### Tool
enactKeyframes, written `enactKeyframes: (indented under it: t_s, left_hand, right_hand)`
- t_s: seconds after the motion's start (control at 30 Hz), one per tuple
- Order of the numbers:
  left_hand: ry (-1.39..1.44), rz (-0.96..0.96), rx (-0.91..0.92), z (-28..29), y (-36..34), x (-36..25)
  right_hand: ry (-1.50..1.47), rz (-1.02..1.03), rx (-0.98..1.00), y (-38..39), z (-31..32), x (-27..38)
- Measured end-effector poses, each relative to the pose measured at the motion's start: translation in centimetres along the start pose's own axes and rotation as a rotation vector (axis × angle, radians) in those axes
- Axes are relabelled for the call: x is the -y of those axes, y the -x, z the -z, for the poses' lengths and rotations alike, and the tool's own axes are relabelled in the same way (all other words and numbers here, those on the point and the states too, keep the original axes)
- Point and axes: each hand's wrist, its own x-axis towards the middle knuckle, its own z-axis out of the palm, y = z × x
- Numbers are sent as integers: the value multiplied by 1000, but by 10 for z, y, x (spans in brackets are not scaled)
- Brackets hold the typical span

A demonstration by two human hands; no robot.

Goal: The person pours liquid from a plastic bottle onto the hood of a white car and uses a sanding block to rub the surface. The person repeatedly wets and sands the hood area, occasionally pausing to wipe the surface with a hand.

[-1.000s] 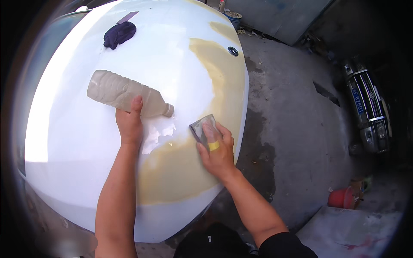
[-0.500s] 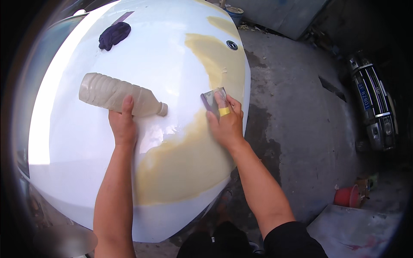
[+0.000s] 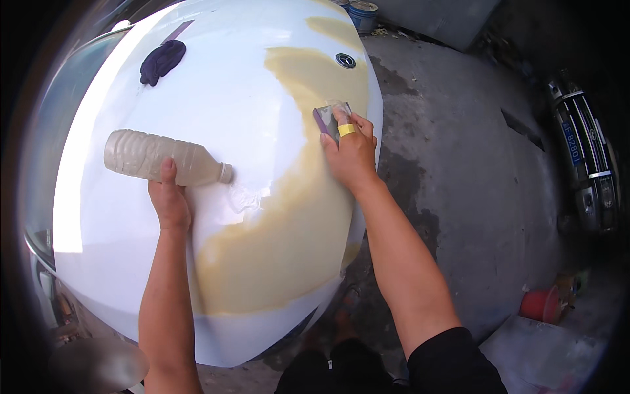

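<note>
My left hand [image 3: 169, 203] is closed round a cloudy plastic bottle [image 3: 141, 152] lying sideways over the white car hood [image 3: 118, 223]; its mouth is beside a wet, shiny puddle [image 3: 246, 199]. My right hand [image 3: 351, 151] is closed on a small flat sanding block [image 3: 326, 118] with a purple edge, pressed on the upper part of a large yellowish patch [image 3: 262, 262] along the hood's right side. Yellow tape circles one finger. A round emblem [image 3: 346, 60] sits above that hand.
A dark purple cloth [image 3: 161, 62] lies on the hood near a purple strip [image 3: 177, 31]. Buckets [image 3: 362, 16] stand at the far end. A detached black-and-chrome bumper [image 3: 577, 151] is at right on the concrete floor [image 3: 479, 217], above a red bucket [image 3: 538, 303].
My right hand and the block have moved up along the yellowish patch toward the emblem. My left hand and the bottle have shifted leftward, slightly downward.
</note>
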Motion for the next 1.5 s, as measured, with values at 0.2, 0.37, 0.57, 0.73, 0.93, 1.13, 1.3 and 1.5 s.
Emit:
enactKeyframes:
  t_s: [0.2,0.37,0.57,0.73,0.93,1.13,1.3,1.5]
  left_hand:
    - [-20,30,-20,8,1,3]
    - [-37,25,-52,8,2,-1]
    - [-45,36,-43,5,-1,5]
    - [-58,27,-60,9,2,2]
    - [-48,25,-49,8,-1,3]
    - [-44,20,-56,9,-1,3]
    - [-59,26,-61,16,3,1]
    - [-39,29,-39,0,-1,3]
  right_hand:
    - [-75,77,132,202,11,39]
    - [-64,29,-43,84,1,-7]
    - [-32,-43,-82,18,4,-43]
    - [-51,132,61,195,18,21]
    - [-68,-29,-100,22,4,-48]
    - [-90,-14,-82,64,4,-39]
    - [-108,98,58,182,23,18]
    - [-70,-69,-106,-6,9,-64]
